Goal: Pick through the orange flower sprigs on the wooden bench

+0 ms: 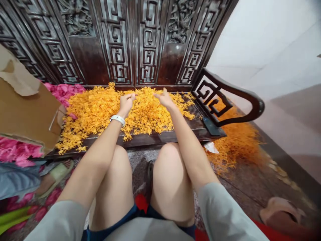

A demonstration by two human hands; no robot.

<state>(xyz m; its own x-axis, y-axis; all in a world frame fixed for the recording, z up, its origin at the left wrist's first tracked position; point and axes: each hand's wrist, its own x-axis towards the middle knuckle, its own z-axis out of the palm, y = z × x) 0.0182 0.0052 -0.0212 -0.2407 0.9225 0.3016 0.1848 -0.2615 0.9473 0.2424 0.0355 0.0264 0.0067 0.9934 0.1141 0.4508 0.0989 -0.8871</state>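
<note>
A thick layer of small yellow-orange artificial flowers point(92, 105) lies spread over a dark wooden bench seat point(155, 138). My left hand point(126, 103), with a pale wristband below it, is over the middle of the layer. Its fingers are curled together in a pinch; whatever they may hold is too small to make out. Facing it, my right hand point(164, 98) hovers above the flowers to the right. Its fingers are stretched out and apart, and nothing shows in them. The two hands are separated by a short gap.
Behind the seat rises a carved backrest point(117, 43), with a curved armrest point(240, 97) at right. A dark phone-like slab point(210, 126) lies below it. Orange strands point(233, 144) heap on the floor. At left stand a cardboard box point(27, 107), pink petals point(65, 92) and another person's foot point(47, 182).
</note>
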